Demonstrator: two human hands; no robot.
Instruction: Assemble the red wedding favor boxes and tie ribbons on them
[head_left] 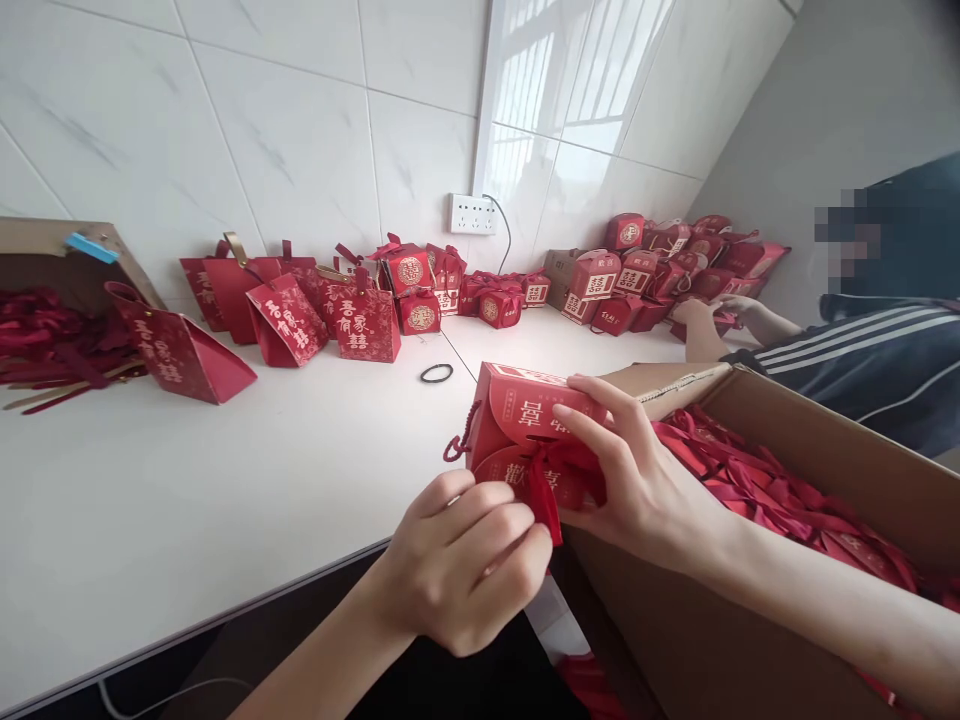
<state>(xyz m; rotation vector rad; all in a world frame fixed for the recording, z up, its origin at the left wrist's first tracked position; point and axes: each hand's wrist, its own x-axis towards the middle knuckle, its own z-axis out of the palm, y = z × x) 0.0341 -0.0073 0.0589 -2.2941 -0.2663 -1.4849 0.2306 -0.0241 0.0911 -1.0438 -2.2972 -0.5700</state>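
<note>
A red gift box [536, 410] with gold characters is held up over the counter's front edge, tilted toward me. My right hand [637, 470] grips its right side, fingers on top and thumb below. A red ribbon [547, 490] crosses the box's front face, its tail hanging by my left hand. My left hand [472, 560] is closed at the box's lower left, curled around the ribbon; its fingertips are partly hidden. From the box's left side hangs a dark red cord loop [457, 440].
An open cardboard box [825, 430] of red ribboned pieces stands at right. Red gift boxes [592, 275] line the white counter [225, 500] along the wall. A black ring [436, 373] lies mid-counter. Another box [67, 235] stands left. A co-worker [870, 350] handles boxes at right.
</note>
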